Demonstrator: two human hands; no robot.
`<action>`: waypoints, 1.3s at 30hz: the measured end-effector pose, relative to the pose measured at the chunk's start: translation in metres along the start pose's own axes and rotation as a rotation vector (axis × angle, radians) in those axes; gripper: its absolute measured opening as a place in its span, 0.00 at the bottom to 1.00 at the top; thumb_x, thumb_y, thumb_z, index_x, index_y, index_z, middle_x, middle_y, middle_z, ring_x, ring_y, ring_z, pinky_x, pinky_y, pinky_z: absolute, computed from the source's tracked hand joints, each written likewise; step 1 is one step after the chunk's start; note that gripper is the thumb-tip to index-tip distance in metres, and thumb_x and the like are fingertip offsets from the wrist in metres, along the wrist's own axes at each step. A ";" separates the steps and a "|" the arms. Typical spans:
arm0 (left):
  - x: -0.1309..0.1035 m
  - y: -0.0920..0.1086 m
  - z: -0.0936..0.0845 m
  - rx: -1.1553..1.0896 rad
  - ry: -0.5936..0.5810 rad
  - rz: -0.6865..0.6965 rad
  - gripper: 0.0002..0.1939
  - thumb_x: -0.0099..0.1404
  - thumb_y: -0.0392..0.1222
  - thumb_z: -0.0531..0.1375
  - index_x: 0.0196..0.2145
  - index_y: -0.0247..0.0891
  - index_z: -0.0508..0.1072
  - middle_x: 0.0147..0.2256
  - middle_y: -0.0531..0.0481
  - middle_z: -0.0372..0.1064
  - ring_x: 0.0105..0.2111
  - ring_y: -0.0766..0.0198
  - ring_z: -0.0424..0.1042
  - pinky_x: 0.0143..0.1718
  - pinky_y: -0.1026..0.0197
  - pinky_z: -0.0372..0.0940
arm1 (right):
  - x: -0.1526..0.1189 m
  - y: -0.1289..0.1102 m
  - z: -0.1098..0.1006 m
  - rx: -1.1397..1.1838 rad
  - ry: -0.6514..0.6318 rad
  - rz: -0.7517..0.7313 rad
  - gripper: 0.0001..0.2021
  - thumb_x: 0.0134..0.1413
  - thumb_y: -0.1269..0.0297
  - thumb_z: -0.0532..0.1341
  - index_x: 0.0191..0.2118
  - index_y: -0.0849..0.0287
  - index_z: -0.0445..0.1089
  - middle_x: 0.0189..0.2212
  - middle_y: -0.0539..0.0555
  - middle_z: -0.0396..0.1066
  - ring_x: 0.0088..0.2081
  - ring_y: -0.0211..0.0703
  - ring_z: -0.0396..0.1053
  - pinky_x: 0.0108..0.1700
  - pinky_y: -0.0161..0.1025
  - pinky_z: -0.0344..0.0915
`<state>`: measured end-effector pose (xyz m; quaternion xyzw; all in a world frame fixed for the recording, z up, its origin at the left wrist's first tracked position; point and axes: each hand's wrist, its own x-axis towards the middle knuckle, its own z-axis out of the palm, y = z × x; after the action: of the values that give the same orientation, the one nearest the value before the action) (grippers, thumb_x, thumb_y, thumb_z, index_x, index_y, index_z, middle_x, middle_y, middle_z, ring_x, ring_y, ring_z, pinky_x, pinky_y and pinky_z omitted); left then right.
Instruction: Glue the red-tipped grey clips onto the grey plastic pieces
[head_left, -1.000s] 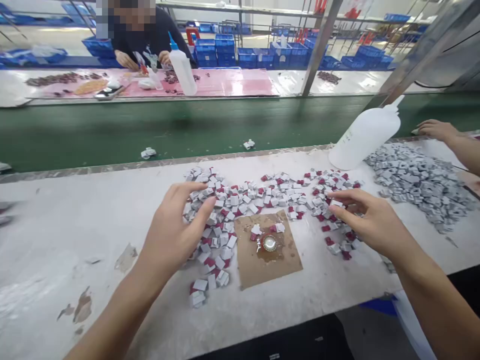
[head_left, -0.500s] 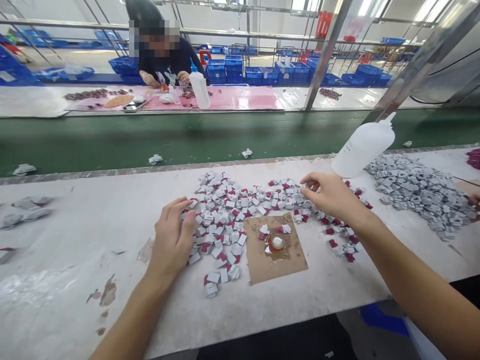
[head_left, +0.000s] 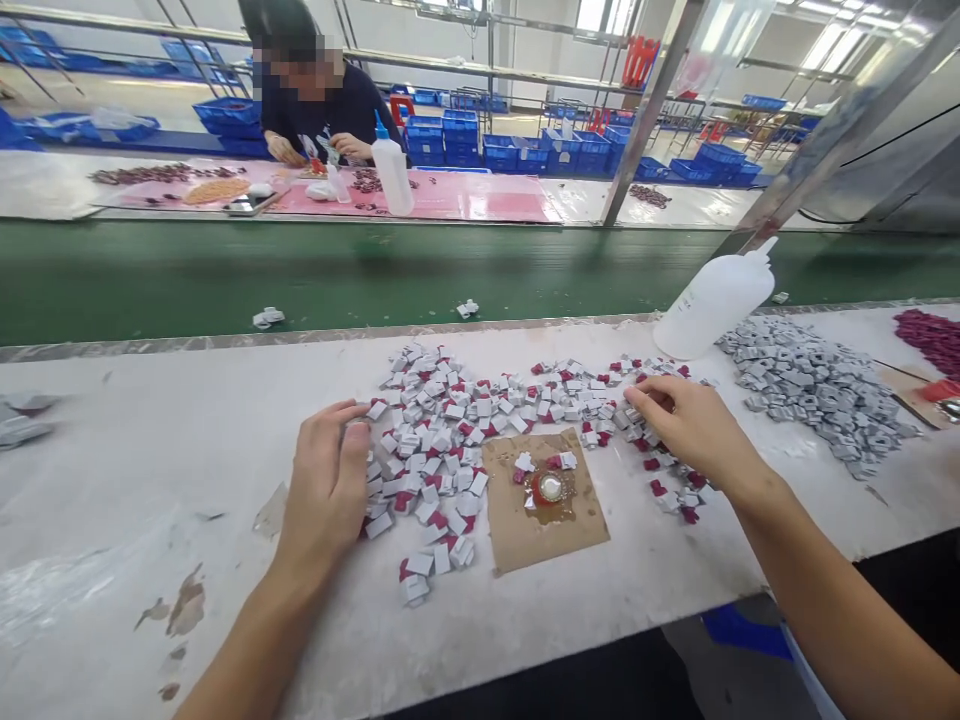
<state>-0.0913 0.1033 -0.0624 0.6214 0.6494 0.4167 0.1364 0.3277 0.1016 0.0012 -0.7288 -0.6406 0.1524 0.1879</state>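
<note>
A loose pile of small grey plastic pieces with dark red parts [head_left: 427, 460] spreads over the white worktop. At its left edge my left hand [head_left: 330, 470] rests open, fingers stretched forward and thumb apart, its fingertips beside a grey piece. My right hand [head_left: 682, 420] is over the pile's right part, thumb and index fingertips brought together at the pieces. Whatever may be between them is too small to make out. Between the hands lies a stained cardboard square [head_left: 517, 545] bearing a small round cap [head_left: 551, 487] in a wet patch and a few pieces.
A tilted white squeeze bottle [head_left: 716, 305] stands behind my right hand, beside a heap of grey pieces [head_left: 817, 390]. Dark red parts [head_left: 930, 340] lie farther right. Beyond the green belt [head_left: 315, 270], a co-worker [head_left: 322, 120] handles small parts at a pink-covered table [head_left: 480, 200].
My right hand has moved rightward along the pile and slightly toward me, its fingertips closing together. My left hand stays by the pile's left edge. The view has shifted a little to the right.
</note>
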 end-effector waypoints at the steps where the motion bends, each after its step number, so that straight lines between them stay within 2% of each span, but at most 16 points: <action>1: 0.001 0.000 0.000 -0.004 0.004 -0.001 0.20 0.83 0.56 0.51 0.55 0.44 0.77 0.62 0.36 0.78 0.70 0.36 0.73 0.75 0.30 0.66 | -0.005 0.004 0.000 -0.006 0.004 0.007 0.22 0.74 0.43 0.58 0.39 0.52 0.83 0.32 0.56 0.82 0.33 0.53 0.77 0.35 0.46 0.66; 3: 0.002 -0.002 0.000 0.000 0.007 0.000 0.19 0.83 0.55 0.52 0.55 0.45 0.77 0.62 0.37 0.77 0.71 0.35 0.73 0.75 0.28 0.66 | -0.016 0.012 0.001 -0.017 0.014 0.011 0.22 0.72 0.42 0.59 0.41 0.51 0.84 0.33 0.56 0.81 0.34 0.55 0.78 0.37 0.47 0.68; 5: 0.002 -0.002 0.000 0.018 -0.007 0.011 0.19 0.81 0.56 0.54 0.57 0.44 0.76 0.63 0.35 0.76 0.71 0.33 0.72 0.76 0.26 0.65 | -0.026 0.019 0.003 -0.030 0.045 0.011 0.22 0.69 0.43 0.61 0.48 0.52 0.86 0.35 0.58 0.80 0.39 0.59 0.78 0.42 0.50 0.72; 8: -0.001 0.000 0.000 0.055 -0.030 0.033 0.21 0.78 0.57 0.57 0.58 0.42 0.77 0.67 0.32 0.74 0.74 0.31 0.70 0.77 0.25 0.61 | -0.032 0.023 0.007 -0.039 0.133 -0.005 0.24 0.67 0.45 0.64 0.55 0.55 0.85 0.44 0.64 0.80 0.51 0.69 0.78 0.54 0.59 0.74; 10: -0.003 0.003 0.000 0.079 -0.048 0.050 0.23 0.78 0.59 0.58 0.59 0.43 0.78 0.69 0.33 0.74 0.75 0.31 0.70 0.77 0.24 0.61 | -0.027 0.014 0.011 -0.015 0.171 -0.094 0.22 0.70 0.46 0.64 0.57 0.55 0.85 0.50 0.66 0.80 0.58 0.71 0.77 0.59 0.61 0.74; 12: -0.006 0.006 0.001 0.102 -0.096 0.083 0.23 0.78 0.61 0.58 0.59 0.45 0.80 0.71 0.35 0.75 0.75 0.31 0.70 0.77 0.24 0.60 | -0.016 -0.005 0.019 0.034 0.132 -0.246 0.20 0.75 0.49 0.63 0.59 0.53 0.84 0.54 0.65 0.80 0.61 0.68 0.77 0.62 0.61 0.74; 15: -0.008 0.007 0.000 0.112 -0.183 0.157 0.21 0.79 0.60 0.59 0.57 0.47 0.82 0.71 0.39 0.76 0.76 0.34 0.71 0.77 0.27 0.59 | 0.010 -0.051 0.037 0.079 -0.095 -0.489 0.19 0.80 0.56 0.62 0.66 0.52 0.80 0.64 0.64 0.79 0.67 0.63 0.75 0.68 0.59 0.73; 18: -0.009 0.006 -0.003 0.100 -0.224 0.219 0.19 0.79 0.59 0.60 0.54 0.48 0.84 0.72 0.41 0.77 0.77 0.35 0.70 0.78 0.29 0.58 | 0.038 -0.095 0.061 0.065 -0.277 -0.649 0.21 0.76 0.61 0.68 0.69 0.49 0.78 0.70 0.59 0.77 0.72 0.59 0.73 0.73 0.56 0.70; 21: -0.010 0.003 -0.005 0.078 -0.269 0.246 0.18 0.78 0.58 0.64 0.56 0.47 0.84 0.71 0.40 0.78 0.76 0.37 0.71 0.78 0.30 0.57 | 0.057 -0.120 0.080 0.019 -0.338 -0.693 0.25 0.70 0.59 0.75 0.69 0.52 0.79 0.69 0.62 0.79 0.71 0.65 0.73 0.73 0.61 0.68; 23: -0.011 0.003 -0.005 0.061 -0.295 0.246 0.18 0.77 0.57 0.65 0.57 0.48 0.84 0.71 0.41 0.79 0.74 0.38 0.73 0.78 0.30 0.56 | 0.063 -0.126 0.086 -0.017 -0.355 -0.697 0.21 0.70 0.59 0.74 0.65 0.54 0.80 0.64 0.64 0.82 0.67 0.68 0.75 0.69 0.64 0.69; 26: -0.011 0.004 -0.004 0.029 -0.294 0.225 0.14 0.78 0.55 0.65 0.53 0.49 0.84 0.69 0.42 0.79 0.73 0.40 0.74 0.77 0.31 0.58 | 0.063 -0.129 0.089 -0.056 -0.363 -0.697 0.15 0.72 0.62 0.69 0.60 0.53 0.82 0.56 0.63 0.83 0.60 0.65 0.76 0.65 0.61 0.69; 30: -0.012 0.006 -0.001 0.001 -0.278 0.211 0.08 0.78 0.51 0.64 0.47 0.48 0.82 0.65 0.43 0.81 0.71 0.42 0.76 0.75 0.34 0.63 | 0.062 -0.139 0.093 -0.074 -0.341 -0.701 0.19 0.75 0.58 0.68 0.66 0.50 0.80 0.59 0.64 0.79 0.65 0.67 0.72 0.68 0.62 0.65; 33: -0.013 0.006 0.000 -0.006 -0.261 0.208 0.07 0.78 0.48 0.63 0.46 0.47 0.80 0.63 0.42 0.82 0.69 0.43 0.77 0.73 0.34 0.64 | 0.065 -0.150 0.098 -0.078 -0.339 -0.700 0.14 0.74 0.56 0.71 0.60 0.51 0.83 0.55 0.64 0.78 0.63 0.67 0.72 0.66 0.61 0.66; 36: -0.014 0.006 -0.001 -0.007 -0.238 0.207 0.06 0.78 0.46 0.62 0.45 0.46 0.79 0.61 0.41 0.81 0.67 0.43 0.78 0.72 0.35 0.65 | 0.067 -0.158 0.101 -0.063 -0.348 -0.732 0.06 0.73 0.61 0.73 0.51 0.53 0.85 0.51 0.61 0.79 0.60 0.64 0.73 0.64 0.57 0.66; 39: -0.015 0.007 -0.001 -0.011 -0.216 0.205 0.06 0.79 0.45 0.62 0.46 0.46 0.80 0.59 0.42 0.82 0.65 0.43 0.79 0.71 0.36 0.65 | 0.063 -0.159 0.102 -0.023 -0.371 -0.765 0.01 0.72 0.68 0.73 0.46 0.54 0.84 0.47 0.57 0.80 0.53 0.55 0.77 0.59 0.49 0.69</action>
<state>-0.0840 0.0889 -0.0620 0.7249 0.5618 0.3626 0.1657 0.1496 0.1897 -0.0137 -0.4008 -0.8895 0.1933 0.1042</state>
